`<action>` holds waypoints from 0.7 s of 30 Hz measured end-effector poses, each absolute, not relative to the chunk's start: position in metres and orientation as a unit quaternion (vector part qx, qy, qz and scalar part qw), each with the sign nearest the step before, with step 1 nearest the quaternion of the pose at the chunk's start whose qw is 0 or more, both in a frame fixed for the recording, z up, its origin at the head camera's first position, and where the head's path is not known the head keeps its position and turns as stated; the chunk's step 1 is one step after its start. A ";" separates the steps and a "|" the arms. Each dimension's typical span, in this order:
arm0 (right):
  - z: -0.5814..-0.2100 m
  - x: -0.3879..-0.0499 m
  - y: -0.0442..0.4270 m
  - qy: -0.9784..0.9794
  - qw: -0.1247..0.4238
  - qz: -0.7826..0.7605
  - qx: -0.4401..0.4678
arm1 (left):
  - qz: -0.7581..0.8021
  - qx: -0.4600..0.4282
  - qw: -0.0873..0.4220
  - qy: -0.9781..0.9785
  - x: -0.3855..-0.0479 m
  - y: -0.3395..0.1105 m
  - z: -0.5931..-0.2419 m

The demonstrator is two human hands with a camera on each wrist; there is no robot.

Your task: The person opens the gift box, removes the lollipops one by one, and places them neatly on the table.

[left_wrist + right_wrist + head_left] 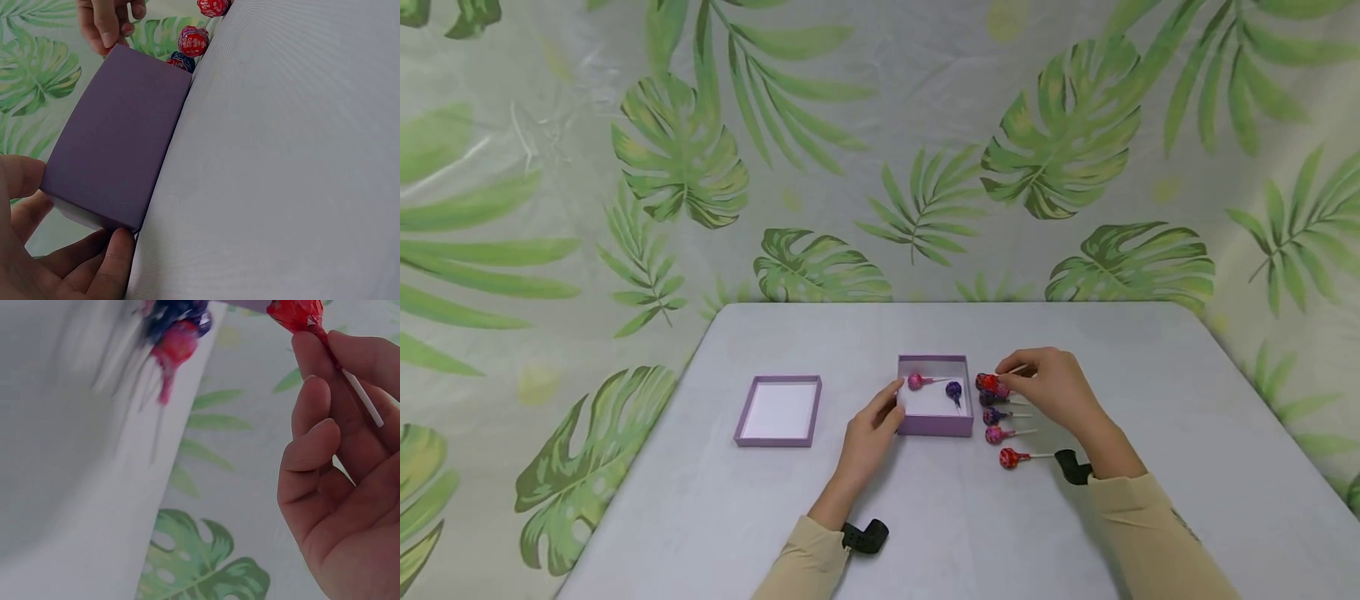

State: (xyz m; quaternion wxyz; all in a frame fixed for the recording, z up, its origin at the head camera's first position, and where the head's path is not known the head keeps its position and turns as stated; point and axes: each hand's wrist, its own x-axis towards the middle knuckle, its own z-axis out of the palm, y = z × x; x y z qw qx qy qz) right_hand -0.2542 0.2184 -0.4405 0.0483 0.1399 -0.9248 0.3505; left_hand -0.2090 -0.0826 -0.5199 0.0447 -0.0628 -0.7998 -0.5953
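My right hand pinches a red-wrapped lollipop between thumb and index finger, its white stick pointing back toward the palm. In the head view it hovers over the far end of a column of wrapped lollipops. Left of that column stands an open purple box with a white inside. One pink lollipop and one dark purple lollipop lie apart inside it. My left hand rests against the box's left wall, fingertips at its edges; the left wrist view shows the box's purple front.
A shallow purple lid, white inside, lies on the left of the white table. A red lollipop is the nearest of the column, close to my right wrist. Behind the table hangs a leaf-patterned sheet.
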 end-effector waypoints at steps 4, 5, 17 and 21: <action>-0.445 -0.256 0.226 -0.927 0.036 0.346 0.144 | -0.595 -0.066 0.047 -0.799 -0.209 -0.083 -0.520; -0.446 -0.256 0.228 -0.927 0.033 0.345 0.144 | -0.595 -0.067 0.047 -0.799 -0.209 -0.083 -0.520; -0.462 -0.259 0.239 -0.931 -0.010 0.334 0.145 | -0.596 -0.060 0.050 -0.800 -0.210 -0.083 -0.520; -0.467 -0.263 0.239 -0.931 -0.012 0.333 0.151 | -0.599 -0.059 0.050 -0.797 -0.210 -0.083 -0.521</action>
